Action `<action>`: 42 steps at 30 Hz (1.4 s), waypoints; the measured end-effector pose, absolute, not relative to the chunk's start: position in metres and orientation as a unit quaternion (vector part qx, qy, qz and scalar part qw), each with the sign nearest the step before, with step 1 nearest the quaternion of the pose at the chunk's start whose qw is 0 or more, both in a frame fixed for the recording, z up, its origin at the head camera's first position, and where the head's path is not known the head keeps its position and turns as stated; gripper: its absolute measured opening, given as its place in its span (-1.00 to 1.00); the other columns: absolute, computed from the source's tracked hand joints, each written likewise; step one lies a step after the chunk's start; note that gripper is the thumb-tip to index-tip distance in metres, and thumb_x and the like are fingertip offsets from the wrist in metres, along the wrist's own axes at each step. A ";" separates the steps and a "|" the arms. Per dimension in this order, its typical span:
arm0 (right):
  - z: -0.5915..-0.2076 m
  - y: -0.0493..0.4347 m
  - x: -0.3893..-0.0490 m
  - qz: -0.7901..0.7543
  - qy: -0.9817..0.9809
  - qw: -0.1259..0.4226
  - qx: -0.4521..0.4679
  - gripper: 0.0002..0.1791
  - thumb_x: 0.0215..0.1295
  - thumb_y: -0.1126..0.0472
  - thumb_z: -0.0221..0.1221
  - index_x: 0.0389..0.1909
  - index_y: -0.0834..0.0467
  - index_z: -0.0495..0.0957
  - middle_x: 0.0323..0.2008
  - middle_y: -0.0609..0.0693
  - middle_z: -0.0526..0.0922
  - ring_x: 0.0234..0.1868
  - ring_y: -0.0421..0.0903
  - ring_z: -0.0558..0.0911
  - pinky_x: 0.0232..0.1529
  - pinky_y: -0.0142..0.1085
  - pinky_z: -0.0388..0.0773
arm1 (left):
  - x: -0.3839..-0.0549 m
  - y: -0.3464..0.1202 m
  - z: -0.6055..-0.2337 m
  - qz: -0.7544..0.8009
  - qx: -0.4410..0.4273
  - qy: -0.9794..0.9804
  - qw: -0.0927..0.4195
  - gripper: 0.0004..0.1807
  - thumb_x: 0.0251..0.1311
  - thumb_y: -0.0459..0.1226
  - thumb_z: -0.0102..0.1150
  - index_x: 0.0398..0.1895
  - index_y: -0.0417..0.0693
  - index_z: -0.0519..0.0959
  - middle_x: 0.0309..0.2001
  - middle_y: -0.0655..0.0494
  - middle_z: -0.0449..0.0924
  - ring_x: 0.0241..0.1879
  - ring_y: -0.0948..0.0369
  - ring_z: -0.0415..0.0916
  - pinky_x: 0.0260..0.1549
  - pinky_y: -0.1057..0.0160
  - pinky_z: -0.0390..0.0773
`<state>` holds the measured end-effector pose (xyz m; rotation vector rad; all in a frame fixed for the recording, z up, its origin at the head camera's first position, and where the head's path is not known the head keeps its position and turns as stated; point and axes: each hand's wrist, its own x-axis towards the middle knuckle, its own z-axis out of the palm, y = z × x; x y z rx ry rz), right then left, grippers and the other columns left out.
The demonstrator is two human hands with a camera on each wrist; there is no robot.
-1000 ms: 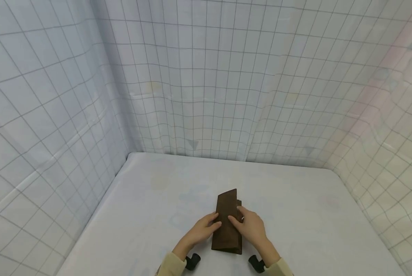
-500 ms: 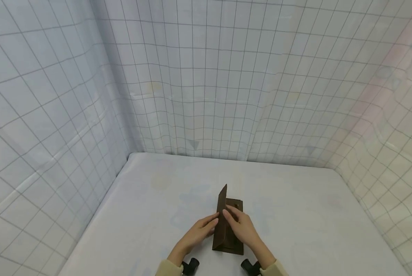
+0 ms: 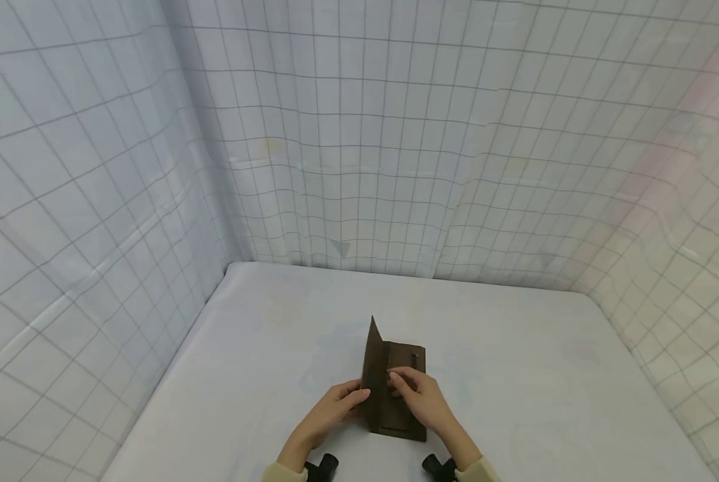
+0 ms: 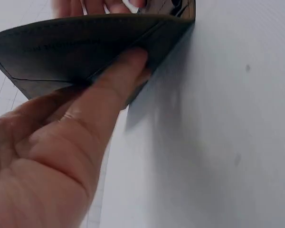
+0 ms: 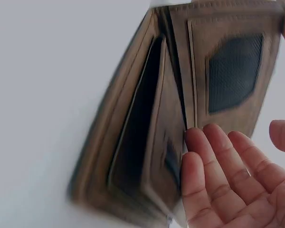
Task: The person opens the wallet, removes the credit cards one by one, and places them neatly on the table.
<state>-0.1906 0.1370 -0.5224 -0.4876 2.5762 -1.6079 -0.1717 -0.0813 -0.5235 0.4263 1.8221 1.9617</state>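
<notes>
A long dark-brown wallet (image 3: 374, 378) stands half unfolded on the white table in the head view, its left cover raised. My left hand (image 3: 328, 414) holds that cover at its outer edge. In the left wrist view, fingers of the left hand (image 4: 57, 156) lie against the cover's stitched outside. Over the wallet's inside is my right hand (image 3: 427, 402). The right wrist view shows the right hand (image 5: 232, 175) with loosely bent fingers, fingertips right at an inner flap (image 5: 156, 156). A dark mesh window (image 5: 235, 73) shows on the inner side of the raised cover.
The table (image 3: 516, 375) has a white cloth over it. Grid-patterned white curtains (image 3: 347, 134) enclose its back and sides. A black wrist device (image 3: 322, 467) sits at the left wrist, and another black device (image 3: 438, 466) at the right wrist.
The wallet's cover has swung over to the left, so its inside now shows. My left hand has moved slightly left with the cover; my right hand has come off the cover and over the inside.
</notes>
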 end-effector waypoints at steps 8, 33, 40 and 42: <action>-0.528 0.155 -0.196 -0.514 0.853 -0.006 -0.088 -0.65 0.33 0.02 0.15 -0.17 0.26 0.62 -0.40 -0.03 0.64 -0.46 -0.14 0.60 -0.51 -0.37 0.55 | -0.168 -0.106 -0.533 0.753 0.151 0.607 0.206 -0.48 0.44 -0.22 -0.10 0.20 -0.57 0.31 0.05 -0.36 0.48 0.01 0.00 0.51 -0.07 0.14 0.55; -0.533 0.166 -0.196 -0.463 0.886 -0.026 -0.022 -0.54 0.05 0.20 0.40 -0.10 0.36 0.49 -0.56 -0.08 0.45 -0.58 -0.18 0.42 -0.57 -0.33 0.39 | -0.157 -0.116 -0.543 0.715 0.048 0.679 0.160 -0.49 0.36 -0.49 -0.10 0.22 -0.73 0.05 0.08 -0.65 0.27 -0.22 -0.21 0.60 -0.28 0.03 0.63; -0.535 0.167 -0.195 -0.443 0.896 -0.013 -0.015 -0.58 0.01 0.17 0.42 -0.25 0.30 0.45 -0.54 -0.07 0.43 -0.52 -0.17 0.41 -0.49 -0.28 0.40 | -0.155 -0.120 -0.539 0.626 0.023 0.773 0.099 -0.57 0.21 -0.38 0.20 -0.01 -0.61 0.38 -0.39 -0.07 0.64 -0.59 0.04 0.64 -0.58 0.18 0.64; -0.534 0.167 -0.195 -0.443 0.896 -0.007 -0.016 -0.60 0.02 0.16 0.41 -0.29 0.29 0.45 -0.56 -0.07 0.42 -0.53 -0.16 0.41 -0.49 -0.28 0.39 | -0.156 -0.121 -0.540 0.597 0.015 0.798 0.081 -0.64 0.17 -0.33 0.26 -0.14 -0.51 0.46 -0.49 0.04 0.62 -0.66 0.12 0.61 -0.65 0.23 0.61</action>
